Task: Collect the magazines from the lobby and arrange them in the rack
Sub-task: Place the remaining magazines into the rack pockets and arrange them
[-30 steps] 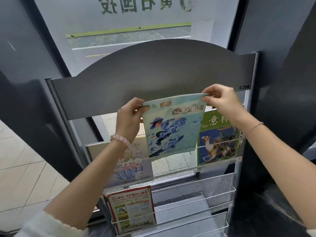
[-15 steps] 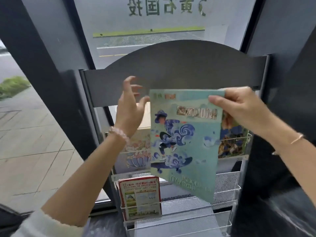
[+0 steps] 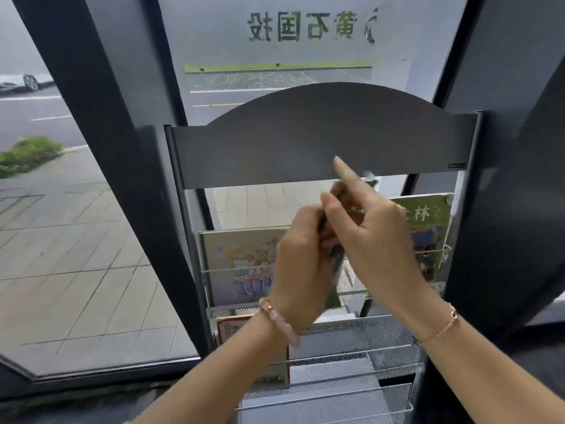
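The metal magazine rack (image 3: 305,142) stands in front of me against a glass wall. Both my hands meet before its top shelf. My left hand (image 3: 299,264) and my right hand (image 3: 373,240) pinch the blue magazine (image 3: 334,283), which is turned edge-on and blurred, so only a thin dark sliver shows between them. My right index finger points up. On the top shelf a beige lotus magazine (image 3: 238,264) stands at the left and a green magazine (image 3: 428,215) at the right. A red-bordered magazine (image 3: 232,328) sits on the second shelf, partly hidden by my left wrist.
Mesh shelves (image 3: 351,362) step down below my hands. A dark door frame (image 3: 101,148) runs along the left and a dark panel (image 3: 513,179) along the right. Through the glass there is paved ground (image 3: 61,255) and a road.
The blue magazine has come out of the top shelf's middle slot and turned from face-on to edge-on. My hands have closed together around it. The camera has shifted left.
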`<state>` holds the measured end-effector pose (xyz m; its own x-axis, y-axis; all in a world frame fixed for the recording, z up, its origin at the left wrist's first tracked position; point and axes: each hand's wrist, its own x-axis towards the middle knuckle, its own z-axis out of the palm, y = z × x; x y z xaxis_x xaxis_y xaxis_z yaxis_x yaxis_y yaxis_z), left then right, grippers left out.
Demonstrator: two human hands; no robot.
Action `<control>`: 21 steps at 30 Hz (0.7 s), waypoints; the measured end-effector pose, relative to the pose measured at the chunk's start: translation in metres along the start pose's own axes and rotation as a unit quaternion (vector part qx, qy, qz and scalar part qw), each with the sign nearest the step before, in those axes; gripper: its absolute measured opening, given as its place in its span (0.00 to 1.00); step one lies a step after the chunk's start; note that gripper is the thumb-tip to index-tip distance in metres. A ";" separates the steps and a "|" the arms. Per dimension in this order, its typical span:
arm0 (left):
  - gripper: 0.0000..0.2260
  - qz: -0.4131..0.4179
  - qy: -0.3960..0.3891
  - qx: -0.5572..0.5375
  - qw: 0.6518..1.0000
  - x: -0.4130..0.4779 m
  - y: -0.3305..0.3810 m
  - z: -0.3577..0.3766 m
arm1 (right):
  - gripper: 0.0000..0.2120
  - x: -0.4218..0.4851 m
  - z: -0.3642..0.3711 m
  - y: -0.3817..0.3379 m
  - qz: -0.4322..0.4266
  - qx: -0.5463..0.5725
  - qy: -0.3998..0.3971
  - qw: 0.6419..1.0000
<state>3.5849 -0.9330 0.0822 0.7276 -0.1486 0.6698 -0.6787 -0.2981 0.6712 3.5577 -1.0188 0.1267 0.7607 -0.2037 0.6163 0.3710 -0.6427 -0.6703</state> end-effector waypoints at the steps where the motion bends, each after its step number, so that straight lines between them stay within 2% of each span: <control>1: 0.08 -0.020 -0.001 -0.023 1.000 0.002 -0.003 -0.006 | 0.25 0.002 -0.002 0.000 -0.019 -0.005 -0.016 1.000; 4: 0.09 -0.112 -0.026 -0.133 0.984 0.007 -0.012 -0.025 | 0.27 0.018 -0.023 0.017 -0.016 -0.012 -0.020 1.000; 7: 0.12 -0.177 -0.005 -0.230 0.957 0.018 -0.024 -0.045 | 0.31 0.039 -0.051 0.052 0.056 -0.052 0.020 0.997; 9: 0.11 -0.197 0.004 -0.275 0.941 0.023 -0.028 -0.054 | 0.37 0.045 -0.060 0.069 0.135 -0.019 -0.037 0.990; 10: 0.11 -0.202 0.004 -0.290 0.936 0.025 -0.030 -0.056 | 0.36 0.045 -0.060 0.075 0.157 0.028 -0.071 0.985; 11: 0.10 -0.206 0.002 -0.302 0.931 0.026 -0.032 -0.058 | 0.32 0.044 -0.059 0.078 0.162 0.067 -0.098 0.980; 13: 0.12 -0.220 -0.007 -0.317 0.922 0.028 -0.035 -0.058 | 0.15 0.041 -0.053 0.082 0.146 0.128 -0.116 0.974; 14: 0.12 -0.228 -0.013 -0.316 0.921 0.029 -0.038 -0.057 | 0.08 0.041 -0.051 0.085 0.140 0.151 -0.110 0.972; 18: 0.14 -0.233 -0.063 -0.240 0.940 0.040 -0.050 -0.048 | 0.09 0.048 -0.044 0.103 0.131 0.129 -0.080 0.980; 21: 0.13 -0.178 -0.123 -0.140 0.966 0.067 -0.059 -0.043 | 0.08 0.065 -0.044 0.116 0.104 0.080 -0.045 0.990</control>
<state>3.6692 -0.8851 0.1011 0.8979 -0.3141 0.3085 -0.3572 -0.1104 0.9275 3.6269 -1.1389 0.1074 0.8714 -0.2488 0.4229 0.2744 -0.4674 -0.8404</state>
